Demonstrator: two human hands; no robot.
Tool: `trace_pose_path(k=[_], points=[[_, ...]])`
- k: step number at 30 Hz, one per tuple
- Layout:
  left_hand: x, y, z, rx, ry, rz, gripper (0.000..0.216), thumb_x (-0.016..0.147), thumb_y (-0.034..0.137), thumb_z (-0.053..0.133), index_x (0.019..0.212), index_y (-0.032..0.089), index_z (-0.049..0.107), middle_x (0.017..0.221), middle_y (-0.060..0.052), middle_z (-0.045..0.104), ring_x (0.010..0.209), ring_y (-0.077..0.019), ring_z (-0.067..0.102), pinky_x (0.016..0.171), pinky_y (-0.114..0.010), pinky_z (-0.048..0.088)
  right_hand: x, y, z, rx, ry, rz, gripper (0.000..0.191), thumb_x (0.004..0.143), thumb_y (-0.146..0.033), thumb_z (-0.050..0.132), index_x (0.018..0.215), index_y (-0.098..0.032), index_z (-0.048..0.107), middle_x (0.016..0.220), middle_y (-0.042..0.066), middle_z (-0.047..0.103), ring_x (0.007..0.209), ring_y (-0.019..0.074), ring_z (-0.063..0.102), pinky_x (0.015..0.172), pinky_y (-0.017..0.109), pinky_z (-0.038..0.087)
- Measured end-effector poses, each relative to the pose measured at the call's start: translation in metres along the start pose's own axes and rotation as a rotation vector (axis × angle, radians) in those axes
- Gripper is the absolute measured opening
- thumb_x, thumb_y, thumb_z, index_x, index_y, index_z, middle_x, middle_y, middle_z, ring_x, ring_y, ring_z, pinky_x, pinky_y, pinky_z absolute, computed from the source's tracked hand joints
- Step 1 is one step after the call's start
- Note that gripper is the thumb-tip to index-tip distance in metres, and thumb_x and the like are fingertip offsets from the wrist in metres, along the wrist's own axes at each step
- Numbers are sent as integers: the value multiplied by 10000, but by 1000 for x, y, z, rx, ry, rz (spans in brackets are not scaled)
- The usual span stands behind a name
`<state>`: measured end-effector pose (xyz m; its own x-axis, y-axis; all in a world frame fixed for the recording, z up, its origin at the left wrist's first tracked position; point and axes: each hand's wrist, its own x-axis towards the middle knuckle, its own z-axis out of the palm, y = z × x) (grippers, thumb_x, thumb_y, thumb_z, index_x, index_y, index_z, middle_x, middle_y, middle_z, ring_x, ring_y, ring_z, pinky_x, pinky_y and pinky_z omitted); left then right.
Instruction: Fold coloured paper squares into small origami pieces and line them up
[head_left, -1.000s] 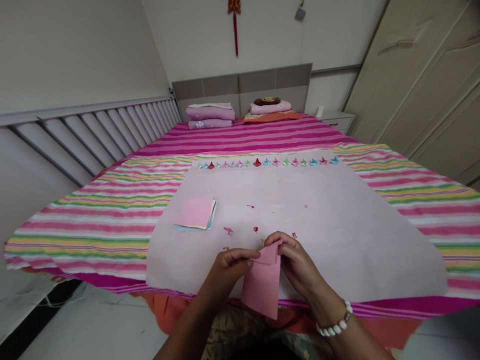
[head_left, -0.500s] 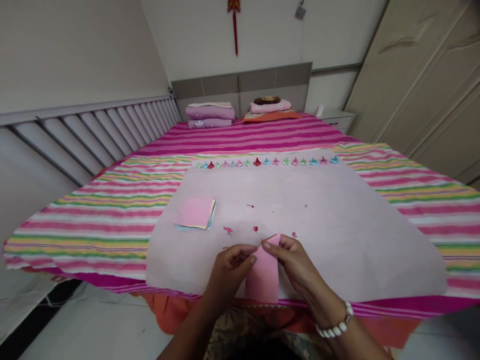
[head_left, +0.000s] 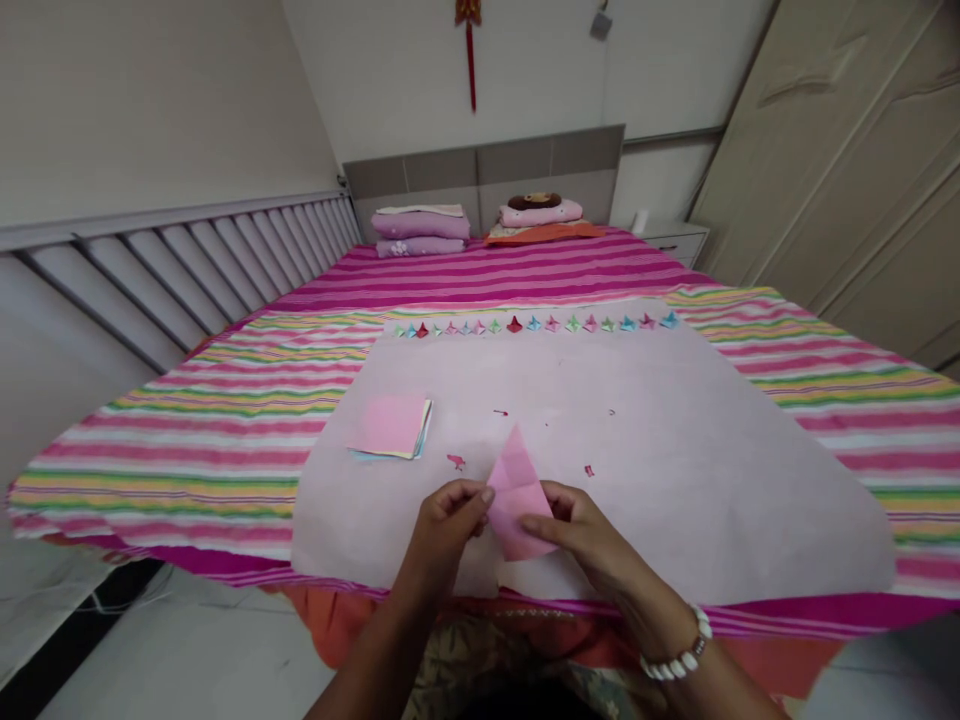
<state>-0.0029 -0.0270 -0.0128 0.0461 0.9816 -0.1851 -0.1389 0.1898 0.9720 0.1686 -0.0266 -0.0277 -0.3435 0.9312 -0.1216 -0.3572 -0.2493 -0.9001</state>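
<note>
Both my hands hold one pink paper square (head_left: pixel 515 490) just above the near edge of a large white sheet (head_left: pixel 675 470) spread on the bed. My left hand (head_left: pixel 446 525) pinches the paper's left corner. My right hand (head_left: pixel 581 530), with a white bead bracelet at the wrist, grips its lower right side with thumb on top. The paper stands as a diamond, one corner pointing away from me, with fold creases across it.
A small stack of coloured paper squares (head_left: pixel 392 428) lies to the left on the white sheet. A row of several small folded paper pieces (head_left: pixel 536 324) lines its far edge. Tiny red scraps (head_left: pixel 455 461) dot the middle. Striped bedspread (head_left: pixel 187 420), pillows (head_left: pixel 420 232), wardrobe at right.
The pink paper was a long folded strip hanging over the bed edge; it is now opened and turned into a diamond raised over the sheet. Both hands shifted slightly with it.
</note>
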Motion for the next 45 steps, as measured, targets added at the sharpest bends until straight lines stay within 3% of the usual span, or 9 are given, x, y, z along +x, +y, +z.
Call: trace_pose_path(k=[3,6,12,17,19,24,28,36,45], points=[[1,2,-1,-81,54,-36,265,649,377,767,706,137,668,564,35,540,550,-78,464,561,-191,379,-2,3,-1,38,-40,58,374,747,-496,698,797,-126,684,630,39,680,497,135,604,485,239,448],[1,2,-1,-106,58,-49,273,634,377,780,714,139,673,605,26,562,579,-84,489,590,-199,404,-3,4,-1,104,-60,122,388,723,-460,735,910,-127,666,731,70,716,466,137,626,451,235,458],[0,-2,-4,-59,38,-18,260,678,382,749,749,145,670,482,82,416,448,-51,364,454,-186,269,-1,5,-3,131,32,194,346,730,-435,743,863,-130,648,618,52,710,429,130,636,383,181,438],[-1,-1,-4,-61,18,-87,311,682,425,735,811,160,635,535,42,591,411,-72,505,427,-186,316,-2,5,-4,79,73,226,332,720,-447,749,778,-140,637,505,11,665,351,113,581,334,173,394],[-2,1,-3,-65,13,-121,334,671,437,741,815,162,617,581,12,654,447,-100,580,435,-189,367,-4,3,-3,100,41,200,316,708,-421,765,767,-135,645,487,1,653,352,110,573,351,184,408],[-5,5,0,-119,29,-144,349,636,425,776,781,152,613,727,-51,735,605,-147,681,533,-218,490,-4,-2,-3,203,50,94,266,626,-258,837,819,-141,697,735,38,735,572,125,661,566,228,512],[-7,5,2,-126,14,-151,344,611,408,800,754,138,642,765,-80,747,664,-180,702,593,-261,536,-2,-4,-2,227,101,29,304,591,-232,852,854,-160,717,709,22,721,657,146,665,675,264,515],[-7,-4,2,-48,-81,-69,265,640,362,798,725,130,704,669,-57,739,688,-175,693,698,-295,558,3,-3,1,81,281,-149,244,562,-279,864,704,-172,697,656,-15,652,595,123,566,604,250,453],[-5,-8,7,-68,29,-26,259,618,331,809,662,136,644,594,-2,681,631,-144,670,656,-261,539,-1,-3,2,37,278,-242,416,623,-233,828,1013,-237,683,816,7,704,744,166,621,704,284,477]])
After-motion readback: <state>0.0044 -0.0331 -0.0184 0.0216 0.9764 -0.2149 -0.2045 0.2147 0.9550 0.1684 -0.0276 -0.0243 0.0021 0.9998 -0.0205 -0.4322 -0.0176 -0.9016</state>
